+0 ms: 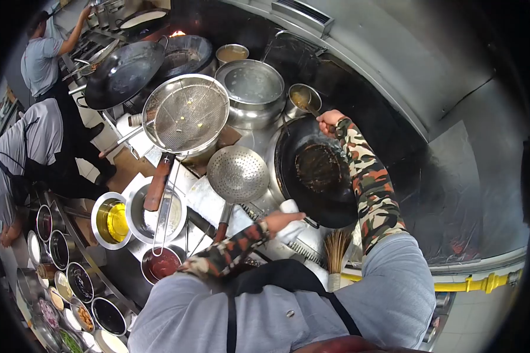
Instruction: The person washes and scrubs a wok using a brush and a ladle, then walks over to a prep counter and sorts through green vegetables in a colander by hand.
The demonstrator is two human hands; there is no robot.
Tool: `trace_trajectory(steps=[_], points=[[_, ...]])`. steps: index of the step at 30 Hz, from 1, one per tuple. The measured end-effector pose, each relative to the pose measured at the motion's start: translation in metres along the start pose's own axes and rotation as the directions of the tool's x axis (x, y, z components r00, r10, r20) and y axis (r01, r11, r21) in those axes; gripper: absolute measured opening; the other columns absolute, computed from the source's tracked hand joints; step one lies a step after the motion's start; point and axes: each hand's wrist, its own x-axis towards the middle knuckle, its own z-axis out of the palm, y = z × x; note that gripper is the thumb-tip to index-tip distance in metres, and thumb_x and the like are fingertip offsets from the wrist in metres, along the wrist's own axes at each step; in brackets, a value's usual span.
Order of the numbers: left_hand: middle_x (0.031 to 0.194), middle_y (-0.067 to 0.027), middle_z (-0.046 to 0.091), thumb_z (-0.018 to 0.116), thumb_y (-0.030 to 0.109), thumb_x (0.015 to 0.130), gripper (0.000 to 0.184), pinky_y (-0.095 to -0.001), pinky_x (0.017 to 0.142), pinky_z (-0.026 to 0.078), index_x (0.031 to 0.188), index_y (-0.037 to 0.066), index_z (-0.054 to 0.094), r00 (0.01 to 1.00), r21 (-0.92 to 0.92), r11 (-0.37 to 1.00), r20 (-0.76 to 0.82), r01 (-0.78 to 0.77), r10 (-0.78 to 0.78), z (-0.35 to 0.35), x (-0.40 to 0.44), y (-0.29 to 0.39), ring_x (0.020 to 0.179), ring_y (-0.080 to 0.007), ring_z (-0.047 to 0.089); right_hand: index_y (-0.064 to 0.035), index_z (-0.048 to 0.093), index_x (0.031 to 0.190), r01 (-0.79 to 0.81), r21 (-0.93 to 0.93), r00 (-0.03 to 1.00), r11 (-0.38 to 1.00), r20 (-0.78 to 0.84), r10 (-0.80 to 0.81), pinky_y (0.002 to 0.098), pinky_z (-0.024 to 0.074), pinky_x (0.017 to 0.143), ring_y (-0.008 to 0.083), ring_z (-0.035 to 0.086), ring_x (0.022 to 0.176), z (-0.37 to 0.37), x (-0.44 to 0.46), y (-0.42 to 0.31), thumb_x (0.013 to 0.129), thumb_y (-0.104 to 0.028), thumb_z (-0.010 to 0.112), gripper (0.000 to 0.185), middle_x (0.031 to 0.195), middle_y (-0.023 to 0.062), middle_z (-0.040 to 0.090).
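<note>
My right hand (331, 120) is closed around the handle of a ladle (313, 110), whose bowl end is in a small metal pot (304, 89) of brownish liquid. Below that hand sits a large black wok (318, 176) with dark brown residue on its bottom. My left hand (284, 222) is at the wok's near left edge, closed on a white cloth (290, 206) that shows above and below it; the fingertips point right. Beside it, to the left, a perforated strainer (237, 175) rests with its handle toward me.
A mesh strainer (187, 113) lies beside a large lidded pot (250, 83). Left are bowls, one with yellow oil (117, 220), and several ingredient containers. A bamboo brush (335, 253) stands near my body. Flames (177, 34) show behind more woks. Two other people (40, 65) are at the left.
</note>
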Motion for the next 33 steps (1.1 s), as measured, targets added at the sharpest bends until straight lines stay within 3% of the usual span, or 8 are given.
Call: trace_trajectory(steps=[5, 7, 8, 13, 15, 17, 22, 33], points=[[0.069, -0.0044, 0.066, 0.066, 0.046, 0.085, 0.039, -0.0290, 0.051, 0.048, 0.081, 0.007, 0.069, 0.974, 0.005, 0.983, -0.137, -0.182, 0.181, -0.034, -0.079, -0.023, 0.057, -0.0137, 0.062, -0.0106, 0.042, 0.071, -0.339, 0.633, 0.868, 0.696, 0.496, -0.028, 0.0162, 0.0413, 0.041, 0.0063, 0.045, 0.044, -0.044, 0.041, 0.003, 0.092, -0.010, 0.052, 0.024, 0.057, -0.0030, 0.043], [0.068, -0.0052, 0.066, 0.065, 0.043, 0.085, 0.038, -0.0293, 0.046, 0.046, 0.083, 0.005, 0.068, 0.940, 0.055, 0.981, -0.283, -0.184, 0.192, -0.048, -0.125, -0.021, 0.051, -0.0147, 0.059, -0.0038, 0.054, 0.072, 0.047, -0.213, 0.988, 0.976, 0.151, -0.015, 0.0283, 0.0457, 0.044, 0.0182, 0.058, 0.054, -0.040, 0.029, 0.007, 0.090, -0.012, 0.053, 0.020, 0.066, 0.0072, 0.057], [0.066, -0.0055, 0.065, 0.065, 0.042, 0.085, 0.038, -0.0299, 0.040, 0.043, 0.084, 0.004, 0.067, 0.899, 0.002, 0.968, -0.370, -0.249, 0.232, -0.051, -0.140, -0.030, 0.045, -0.0155, 0.057, 0.0004, 0.062, 0.075, 0.127, -0.738, 0.966, 0.663, -0.060, -0.252, 0.0343, 0.0483, 0.048, 0.0245, 0.064, 0.060, -0.031, 0.024, 0.016, 0.088, -0.016, 0.054, 0.022, 0.073, 0.0131, 0.066], [0.075, -0.0094, 0.067, 0.065, 0.022, 0.086, 0.021, -0.0315, 0.058, 0.052, 0.088, 0.002, 0.064, 0.818, 0.031, 0.898, -0.400, -0.438, 0.413, -0.093, -0.158, -0.105, 0.063, -0.0185, 0.065, 0.0011, 0.066, 0.087, 0.190, -0.937, 0.407, 0.293, -0.196, -0.892, 0.0442, 0.0545, 0.062, 0.0333, 0.069, 0.071, 0.001, -0.018, 0.080, 0.081, -0.019, 0.062, 0.022, 0.082, 0.0244, 0.067], [0.074, -0.0089, 0.066, 0.064, 0.020, 0.085, 0.019, -0.0317, 0.058, 0.052, 0.087, 0.002, 0.063, 0.736, 0.383, 0.795, -0.327, -0.471, 0.593, -0.099, -0.158, -0.112, 0.062, -0.0188, 0.064, 0.0007, 0.058, 0.090, 0.531, -0.523, 0.706, 0.666, -0.161, -0.690, 0.0392, 0.0455, 0.042, 0.0237, 0.062, 0.052, 0.016, -0.039, 0.070, 0.086, -0.016, 0.062, 0.018, 0.064, 0.0133, 0.060], [0.074, -0.0075, 0.065, 0.063, 0.018, 0.085, 0.016, -0.0325, 0.059, 0.051, 0.087, 0.001, 0.063, 0.932, -0.475, 0.822, -0.319, -0.314, 0.171, -0.078, -0.173, -0.076, 0.064, -0.0190, 0.064, -0.0010, 0.055, 0.085, 0.525, -0.460, 0.770, 0.716, -0.101, -0.630, 0.0365, 0.0413, 0.038, 0.0194, 0.056, 0.047, 0.038, -0.050, 0.054, 0.087, -0.015, 0.062, 0.016, 0.061, 0.0088, 0.054], [0.073, -0.0059, 0.063, 0.061, 0.013, 0.085, 0.013, -0.0302, 0.056, 0.048, 0.091, 0.002, 0.063, 0.922, -0.457, 0.807, -0.279, -0.375, 0.270, -0.044, -0.165, -0.069, 0.062, -0.0163, 0.061, -0.0072, 0.051, 0.071, 0.071, 0.206, 0.968, 0.976, 0.224, -0.117, 0.0273, 0.0389, 0.035, 0.0116, 0.047, 0.040, 0.088, -0.022, 0.035, 0.090, -0.014, 0.062, 0.023, 0.058, 0.0011, 0.050], [0.075, -0.0100, 0.063, 0.042, 0.029, 0.092, 0.030, -0.0446, 0.061, 0.054, 0.083, 0.008, 0.062, 0.999, -0.840, 0.542, -0.025, -0.039, 0.033, -0.001, -0.017, -0.317, 0.069, -0.0285, 0.064, 0.0066, 0.041, 0.126, -0.410, 0.659, 0.554, 0.630, 0.729, -0.402, 0.0209, 0.0332, 0.033, 0.0045, 0.040, 0.044, -0.017, -0.169, 0.126, 0.098, -0.014, 0.045, 0.035, 0.072, -0.0001, 0.042]])
